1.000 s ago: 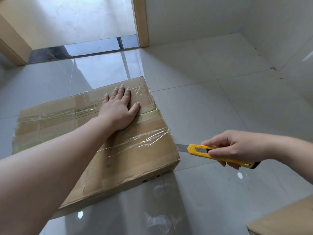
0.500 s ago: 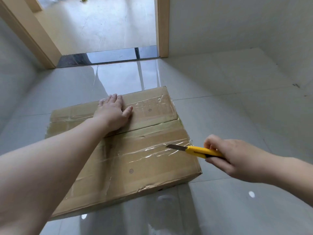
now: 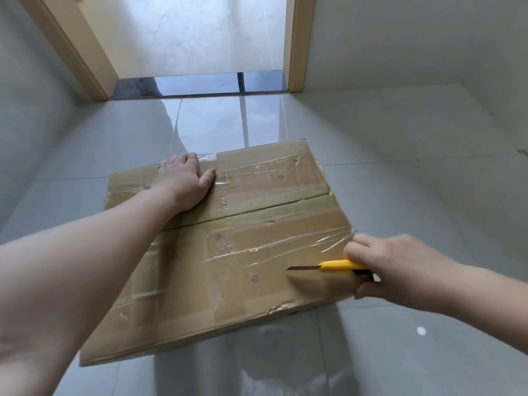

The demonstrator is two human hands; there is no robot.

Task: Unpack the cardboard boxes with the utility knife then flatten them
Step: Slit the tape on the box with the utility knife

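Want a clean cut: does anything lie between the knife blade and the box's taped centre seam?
Nothing visible does. The utility knife in the right hand points over bare box top; the left hand presses beyond the seam.

Glossy pale floor tiles point(image 3: 400, 195) reflect daylight. Plain light walls point(image 3: 414, 38) flank a doorway with a tan wooden frame point(image 3: 297, 44) and a dark threshold point(image 3: 200, 84).

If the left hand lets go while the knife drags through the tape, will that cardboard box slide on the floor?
Probably. The cardboard box lies flat on glossy tile floor, so it may skate. Being low and wide, it is unlikely to tip. The left hand resting on top likely steadies it while the right hand works the utility knife.
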